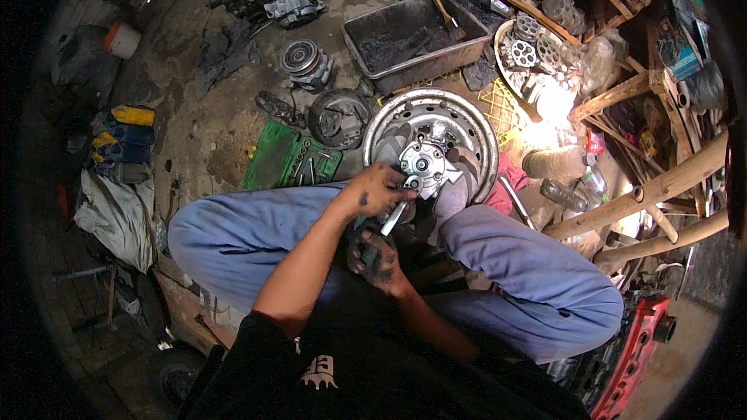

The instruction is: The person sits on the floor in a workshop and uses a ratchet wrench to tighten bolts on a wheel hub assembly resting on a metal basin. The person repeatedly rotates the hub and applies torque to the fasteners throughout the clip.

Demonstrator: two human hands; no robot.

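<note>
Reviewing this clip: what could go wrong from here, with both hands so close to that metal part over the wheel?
The silver metal part might shift or drop: the left hand touches its lower-left edge, and the wheel is dished, not flat.

The silver bar between left and right hand could slip and knock either one.

The open green case lies beside the left leg; moving that leg might tip it.

You get harsh glare at right, washing out detail just beyond the large bottle, while your left side lies dim and your shirt sinks nearly black. The metal part looks fairly sharp; the fisheye's round edge fades to black.
</note>
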